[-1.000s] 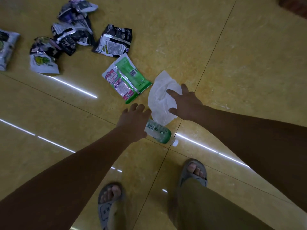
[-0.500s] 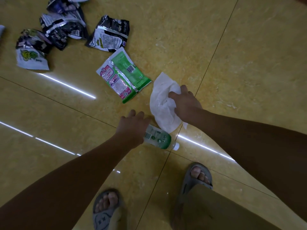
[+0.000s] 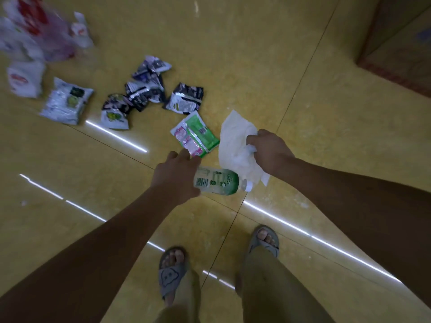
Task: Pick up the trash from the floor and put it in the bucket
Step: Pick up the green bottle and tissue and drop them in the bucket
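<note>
The right hand point(image 3: 268, 152) pinches the white tissue point(image 3: 233, 138) in curled fingers, just right of the green wrapper point(image 3: 196, 136). The left hand point(image 3: 175, 178) grips the bottle point(image 3: 218, 183) just below that wrapper. Best to gather the tissue's loose edge before lifting. The bucket is out of view.

Only one camera here: a head-mounted wide-angle, pointed forward and steeply down at the floor point(image 3: 256, 54). Both arms come in from the bottom corners. The left hand point(image 3: 173, 177) on the bottle point(image 3: 219, 183) and the right hand point(image 3: 270, 152) on the tissue point(image 3: 233, 141) land about mid-frame, the closest things to the lens. Sandals point(image 3: 171, 278) sit near the bottom edge, so it's looking nearly straight down there. The top of the shot faces ahead: wrappers point(image 3: 149, 89) upper left, a brown block point(image 3: 401, 43) upper right, and the far left corner is blurry.
</note>
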Demonstrator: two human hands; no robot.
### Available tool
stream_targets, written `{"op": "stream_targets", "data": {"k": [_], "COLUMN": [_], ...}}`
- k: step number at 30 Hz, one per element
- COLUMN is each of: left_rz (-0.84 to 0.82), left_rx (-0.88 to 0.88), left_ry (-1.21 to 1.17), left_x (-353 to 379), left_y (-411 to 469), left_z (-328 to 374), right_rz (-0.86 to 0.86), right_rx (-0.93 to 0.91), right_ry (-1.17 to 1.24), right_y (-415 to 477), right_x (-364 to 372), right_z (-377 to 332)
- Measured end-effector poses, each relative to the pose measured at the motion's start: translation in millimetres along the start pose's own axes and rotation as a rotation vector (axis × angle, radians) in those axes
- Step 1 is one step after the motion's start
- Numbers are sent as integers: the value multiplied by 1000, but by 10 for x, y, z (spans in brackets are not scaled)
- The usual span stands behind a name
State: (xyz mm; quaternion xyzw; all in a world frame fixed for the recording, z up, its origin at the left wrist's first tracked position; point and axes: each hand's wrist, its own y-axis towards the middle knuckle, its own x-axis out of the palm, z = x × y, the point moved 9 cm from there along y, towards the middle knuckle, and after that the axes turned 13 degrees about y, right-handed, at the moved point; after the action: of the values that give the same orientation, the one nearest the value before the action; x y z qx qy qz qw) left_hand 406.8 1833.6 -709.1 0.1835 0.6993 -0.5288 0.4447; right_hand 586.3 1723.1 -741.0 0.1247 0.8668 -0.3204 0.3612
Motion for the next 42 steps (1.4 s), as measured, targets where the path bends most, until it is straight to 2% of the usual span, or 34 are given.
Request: {"op": "stream_targets", "data": {"k": [11, 14, 19, 21, 27, 31, 42], "left_rz": [124, 175, 243, 273, 310, 353, 473], "left_rx": [-197, -232, -259, -284, -376, -438, -551], "left_ry": [-145, -151, -135, -139, -141, -151, -179], "left_x": [-1940, -2395, -3023, -3210, -3504, -3650, -3729], "left_y": [-1507, -1869, -2328, -2510, -3146, -3625, -5073], "left_z": [-535, -606, -721, -800, -1087, -1372, -2347], "right_rz": [48, 63, 75, 32, 51, 56, 46], "right_rx": [-137, -87, -244, -294, -460, -505, -651], "right_ry": [-38, 131, 116, 76, -132, -168, -272], "right_y": [-553, -754, -1054, -1120, -1345, -1528, -2162], "right_x": [-1844, -2269, -2727, -2825, -3096, -3135, -2799], "right_z": [-1712, -2070, -2810, -3077, -3828, -4347, -5827]}}
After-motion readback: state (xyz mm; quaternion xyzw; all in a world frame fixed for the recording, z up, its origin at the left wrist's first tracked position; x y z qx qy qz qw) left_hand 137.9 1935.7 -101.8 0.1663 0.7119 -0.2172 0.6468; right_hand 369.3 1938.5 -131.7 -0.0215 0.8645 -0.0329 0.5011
